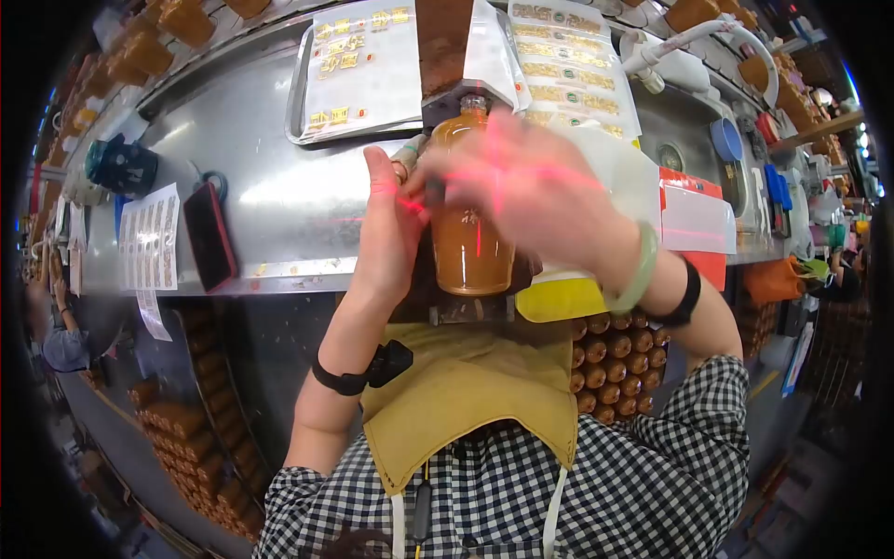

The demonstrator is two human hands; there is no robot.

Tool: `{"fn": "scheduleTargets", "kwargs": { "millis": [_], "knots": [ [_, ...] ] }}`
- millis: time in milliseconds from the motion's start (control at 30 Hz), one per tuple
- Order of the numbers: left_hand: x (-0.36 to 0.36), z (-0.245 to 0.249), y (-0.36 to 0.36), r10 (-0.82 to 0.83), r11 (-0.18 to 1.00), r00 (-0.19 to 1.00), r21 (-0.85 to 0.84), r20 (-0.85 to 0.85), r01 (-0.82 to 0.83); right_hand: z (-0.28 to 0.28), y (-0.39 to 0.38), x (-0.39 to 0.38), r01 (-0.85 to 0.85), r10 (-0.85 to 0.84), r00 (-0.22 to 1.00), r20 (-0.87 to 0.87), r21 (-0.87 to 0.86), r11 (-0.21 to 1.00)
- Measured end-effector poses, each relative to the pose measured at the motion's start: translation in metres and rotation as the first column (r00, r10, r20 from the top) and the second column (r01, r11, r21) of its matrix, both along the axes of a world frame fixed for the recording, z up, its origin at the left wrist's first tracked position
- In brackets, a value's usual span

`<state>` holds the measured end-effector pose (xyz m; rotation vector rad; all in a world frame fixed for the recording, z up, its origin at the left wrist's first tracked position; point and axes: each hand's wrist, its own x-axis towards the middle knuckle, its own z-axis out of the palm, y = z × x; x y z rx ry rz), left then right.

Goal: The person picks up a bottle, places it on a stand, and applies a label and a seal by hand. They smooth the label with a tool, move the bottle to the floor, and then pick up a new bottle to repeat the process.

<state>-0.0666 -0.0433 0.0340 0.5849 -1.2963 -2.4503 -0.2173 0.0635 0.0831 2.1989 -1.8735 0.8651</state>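
Observation:
An orange-brown glazed bottle [473,252] with a clear-looking neck lies in a holder in front of me, small pale characters on its side. Red laser lines cross over it and over my hands. At the bottle's left side is my left hand [386,228], its thumb stretched up and apart from the fingers; pale wraps cover a finger near the bottle's shoulder. My right hand [549,186], smeared by motion, reaches across the bottle toward the left fingers. A small dark thing [434,191] shows between the hands; what it is cannot be made out.
A metal tray [300,112] with gold-lettered sticker sheets stands behind, left of the holder; another sticker sheet [566,70] is to its right. A phone [210,236] and a printed sheet [151,238] lie left. At right are a sink [675,121] and faucet; many bottles [619,363] stand below.

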Motion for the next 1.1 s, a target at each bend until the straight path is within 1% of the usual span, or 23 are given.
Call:
{"fn": "scheduleTargets", "kwargs": {
  "millis": [33,100,133,167,200,267,333,367,433,500,567,633,700,733,767,833,900,933,967,1000,1033,1067,1100],
  "knots": [
    [-0.001,-0.001,0.001,-0.005,1.0,1.0,-0.002,-0.003,0.005,-0.002,-0.012,-0.021,0.148,-0.16,0.98,-0.118,-0.102,0.984],
    [0.0,-0.003,0.003,0.125,0.992,0.99,0.001,0.057,-0.126,0.006,-0.021,-0.06,0.099,-0.188,0.94,-0.285,-0.3,0.949],
    [0.002,-0.006,0.002,0.153,0.988,0.986,-0.013,0.068,-0.152,0.009,-0.011,-0.055,0.054,-0.108,0.969,-0.222,-0.239,0.969],
    [0.004,-0.005,0.0,0.155,0.988,0.986,-0.014,0.063,-0.155,0.005,0.003,-0.045,-0.029,-0.031,0.949,-0.313,-0.184,0.983],
    [0.006,-0.004,-0.001,0.165,0.986,0.985,-0.019,0.058,-0.164,0.001,0.014,-0.034,-0.034,-0.027,0.948,-0.319,-0.183,0.983],
    [0.009,-0.006,-0.005,0.163,0.986,0.985,-0.041,0.048,-0.161,-0.005,0.034,-0.013,-0.232,0.175,0.926,-0.333,-0.138,0.963],
    [0.007,-0.006,-0.004,0.153,0.988,0.988,-0.039,0.035,-0.151,-0.019,0.046,-0.004,-0.421,0.372,0.867,-0.332,-0.089,0.902],
    [0.008,-0.006,-0.003,0.134,0.99,0.991,-0.04,0.031,-0.133,-0.039,0.03,-0.01,-0.225,0.198,0.972,-0.128,-0.252,0.941],
    [0.01,-0.009,0.001,0.121,0.992,0.992,-0.051,0.032,-0.119,-0.025,0.005,-0.05,0.07,-0.093,0.994,-0.064,-0.298,0.952],
    [0.013,-0.006,0.003,0.116,0.991,0.993,-0.067,0.022,-0.115,0.004,0.0,-0.071,0.126,-0.255,0.894,-0.369,-0.339,0.932],
    [0.017,-0.001,0.005,0.156,0.983,0.986,-0.106,0.064,-0.148,0.004,0.002,-0.044,-0.016,-0.146,0.895,-0.422,-0.357,0.934],
    [0.019,-0.005,0.004,0.185,0.974,0.979,-0.146,0.091,-0.171,-0.003,0.006,0.005,-0.191,0.136,0.954,-0.266,-0.19,0.963],
    [0.018,-0.007,0.005,0.204,0.972,0.977,-0.133,0.065,-0.194,-0.001,0.013,0.028,-0.212,0.228,0.966,-0.121,0.128,0.969],
    [0.016,-0.001,0.009,0.219,0.959,0.972,-0.201,0.084,-0.198,-0.006,0.005,0.02,-0.088,0.109,0.981,-0.162,0.131,0.987],
    [0.018,-0.001,0.01,0.209,0.962,0.974,-0.199,0.088,-0.188,-0.005,-0.008,0.002,-0.065,0.067,0.987,-0.149,0.017,0.998],
    [0.019,-0.002,0.009,0.18,0.937,0.978,-0.321,0.104,-0.138,0.008,-0.027,-0.033,0.147,-0.192,0.934,-0.301,-0.166,0.975],
    [0.02,-0.001,0.01,0.168,0.938,0.979,-0.324,0.115,-0.123,0.019,-0.021,-0.054,0.0,-0.147,0.907,-0.394,-0.349,0.937],
    [0.02,0.0,0.01,0.153,0.929,0.982,-0.356,0.113,-0.103,0.003,-0.011,-0.049,-0.017,-0.125,0.915,-0.382,-0.347,0.938],
    [0.019,0.0,0.011,0.138,0.918,0.984,-0.387,0.113,-0.085,-0.027,0.005,-0.041,-0.045,-0.068,0.917,-0.393,-0.271,0.962],
    [0.019,0.004,0.011,0.128,0.911,0.984,-0.407,0.121,-0.068,-0.038,0.019,-0.019,-0.14,0.008,0.942,-0.336,-0.37,0.919],
    [0.018,0.004,0.009,0.124,0.911,0.985,-0.408,0.116,-0.067,-0.047,0.034,-0.006,-0.245,-0.055,0.821,-0.568,-0.437,0.865],
    [0.017,0.002,0.008,0.119,0.914,0.983,-0.401,0.139,-0.054,-0.023,0.042,0.01,-0.352,0.233,0.902,-0.363,-0.309,0.884],
    [0.017,0.0,0.007,0.115,0.919,0.979,-0.393,0.167,-0.041,-0.015,0.05,0.02,-0.376,0.335,0.91,-0.244,-0.149,0.914]
  ]
}}
